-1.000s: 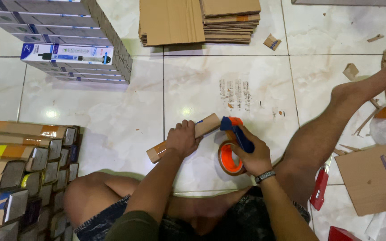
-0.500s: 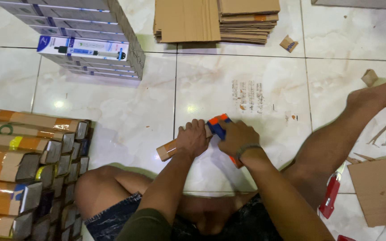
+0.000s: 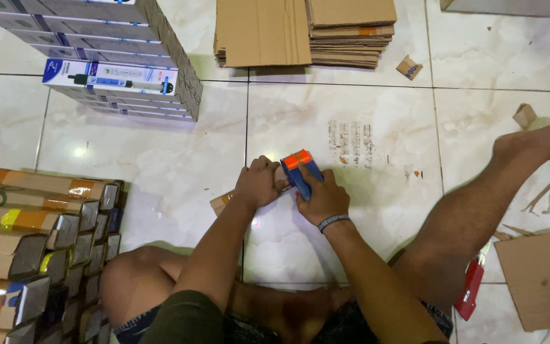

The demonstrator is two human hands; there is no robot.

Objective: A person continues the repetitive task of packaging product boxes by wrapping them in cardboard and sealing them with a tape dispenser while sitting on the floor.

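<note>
I sit on a tiled floor with both hands together in front of me. My left hand (image 3: 259,183) is closed over a long, narrow cardboard-wrapped box (image 3: 222,202), of which only the left end shows. My right hand (image 3: 321,197) grips a blue and orange tape dispenser (image 3: 299,170) and presses it down on the box's right end, right beside my left fingers. The tape roll is hidden under my right hand.
Several taped cardboard-wrapped boxes (image 3: 27,236) are stacked at the left. White and blue product boxes (image 3: 112,78) are piled at the top left. Flat cardboard sheets (image 3: 300,30) lie at the top. A red cutter (image 3: 469,290), cardboard piece (image 3: 542,277) and scraps lie at the right.
My right hand brought the tape dispenser down from beside the box onto its end. The orange tape roll went out of sight under the hand. My left hand stayed on the box.
</note>
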